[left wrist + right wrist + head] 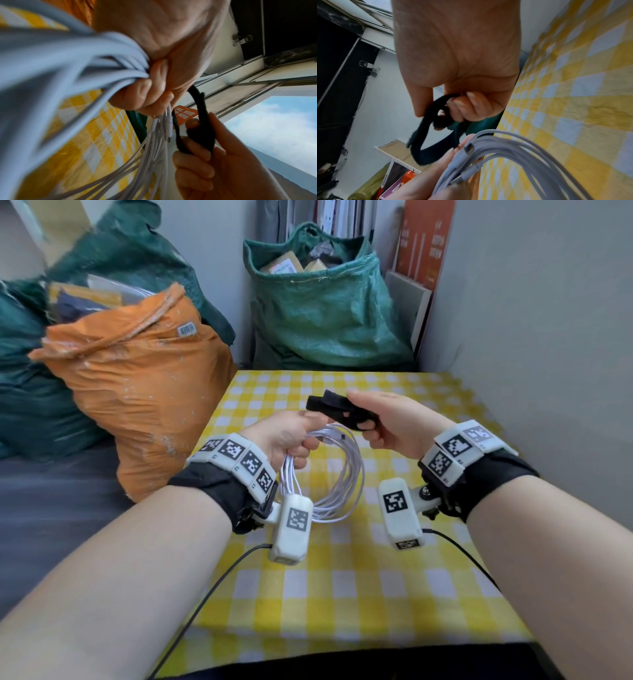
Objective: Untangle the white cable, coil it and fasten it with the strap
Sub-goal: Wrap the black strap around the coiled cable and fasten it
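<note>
The white cable (pixel 346 470) hangs in a round coil of several loops above the yellow checked table (pixel 342 594). My left hand (pixel 291 436) grips the top of the coil in a fist, and its fingers (pixel 145 94) curl round the bundled strands (pixel 85 65). A cable plug (pixel 469 147) shows at the bundle. My right hand (pixel 387 422) holds the black strap (pixel 329 405) just right of the left hand, above the coil. The strap (pixel 435 121) loops round the curled fingers (pixel 471 105), and one end (pixel 197 108) reaches toward the left hand.
An orange sack (pixel 144 378) stands against the table's left edge, with dark green bags behind it. A green sack (pixel 322 302) of parcels stands past the far edge. A grey wall (pixel 548 337) runs along the right side. Black wrist-camera leads (pixel 205 594) trail over the near table.
</note>
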`<state>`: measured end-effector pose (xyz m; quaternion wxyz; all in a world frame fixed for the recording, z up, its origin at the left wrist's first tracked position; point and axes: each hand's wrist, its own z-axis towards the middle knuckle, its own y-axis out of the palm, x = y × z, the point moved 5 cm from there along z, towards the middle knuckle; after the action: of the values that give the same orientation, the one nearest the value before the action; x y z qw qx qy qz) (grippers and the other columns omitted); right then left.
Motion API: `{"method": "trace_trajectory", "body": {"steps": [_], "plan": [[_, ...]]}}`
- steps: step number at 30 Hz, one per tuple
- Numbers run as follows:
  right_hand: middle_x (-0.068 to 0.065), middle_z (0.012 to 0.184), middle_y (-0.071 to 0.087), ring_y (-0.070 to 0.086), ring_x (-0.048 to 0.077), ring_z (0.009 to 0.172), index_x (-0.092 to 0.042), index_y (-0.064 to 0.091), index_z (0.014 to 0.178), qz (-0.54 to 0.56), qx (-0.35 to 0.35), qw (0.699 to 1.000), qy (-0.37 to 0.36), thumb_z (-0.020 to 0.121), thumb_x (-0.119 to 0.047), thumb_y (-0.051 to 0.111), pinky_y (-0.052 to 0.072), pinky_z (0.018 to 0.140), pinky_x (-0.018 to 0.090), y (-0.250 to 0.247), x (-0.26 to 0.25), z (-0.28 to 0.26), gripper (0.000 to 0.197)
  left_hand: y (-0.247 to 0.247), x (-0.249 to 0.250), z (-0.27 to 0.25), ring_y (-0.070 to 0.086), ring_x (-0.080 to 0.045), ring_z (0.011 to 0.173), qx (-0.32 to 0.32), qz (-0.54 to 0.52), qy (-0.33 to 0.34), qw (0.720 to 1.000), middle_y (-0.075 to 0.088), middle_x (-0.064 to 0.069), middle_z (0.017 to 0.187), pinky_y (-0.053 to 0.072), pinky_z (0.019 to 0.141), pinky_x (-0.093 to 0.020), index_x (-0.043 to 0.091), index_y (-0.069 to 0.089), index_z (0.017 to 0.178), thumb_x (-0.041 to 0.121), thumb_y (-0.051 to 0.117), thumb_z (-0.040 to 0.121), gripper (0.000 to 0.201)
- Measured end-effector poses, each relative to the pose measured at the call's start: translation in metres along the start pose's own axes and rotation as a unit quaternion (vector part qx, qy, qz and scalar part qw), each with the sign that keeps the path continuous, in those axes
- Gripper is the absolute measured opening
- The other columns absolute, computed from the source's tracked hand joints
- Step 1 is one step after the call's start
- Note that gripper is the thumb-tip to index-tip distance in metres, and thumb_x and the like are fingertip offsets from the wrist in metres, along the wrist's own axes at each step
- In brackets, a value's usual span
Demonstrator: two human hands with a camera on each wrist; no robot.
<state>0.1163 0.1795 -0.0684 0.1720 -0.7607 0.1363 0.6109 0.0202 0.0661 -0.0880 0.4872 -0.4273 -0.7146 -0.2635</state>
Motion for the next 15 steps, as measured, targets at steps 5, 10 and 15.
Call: {"method": "trace_trajectory", "body": {"steps": [5,10,15], "plan": [[-0.002,0.062,0.041,0.036,0.011,0.049,-0.017,0.061,0.090,-0.101,0.024,0.995,-0.001,0.096,-0.034,0.050,0.027,0.047,0.022,0.008,-0.004,-0.013,0.022,-0.004,0.001,-0.016,0.018,-0.005,0.031,-0.019,-0.003,0.018,1.000,0.030,0.005,0.046,0.015,0.037,-0.019,0.015,0.051,0.088,0.027,0.047,0.098,0.016],[-0.002,0.056,0.041,0.026,0.009,0.041,-0.019,0.059,0.095,-0.172,0.027,0.984,0.032,0.100,-0.036,0.040,0.019,0.039,0.019,0.016,-0.006,-0.019,0.027,-0.002,0.005,-0.033,0.019,-0.004,0.034,-0.058,0.038,0.051,0.996,0.030,0.004,0.054,0.019,0.034,-0.015,0.023,0.055,0.111,0.025,0.045,0.099,0.016],[0.001,0.059,0.045,0.025,0.012,0.045,-0.021,0.054,0.087,-0.246,0.018,0.969,0.030,0.100,-0.035,0.037,0.018,0.044,0.023,0.026,-0.014,-0.022,0.026,-0.003,0.010,-0.046,0.019,-0.004,0.033,-0.043,0.064,0.066,0.995,0.031,0.008,0.043,0.021,0.034,-0.015,0.021,0.054,0.097,0.032,0.042,0.099,0.017]]}}
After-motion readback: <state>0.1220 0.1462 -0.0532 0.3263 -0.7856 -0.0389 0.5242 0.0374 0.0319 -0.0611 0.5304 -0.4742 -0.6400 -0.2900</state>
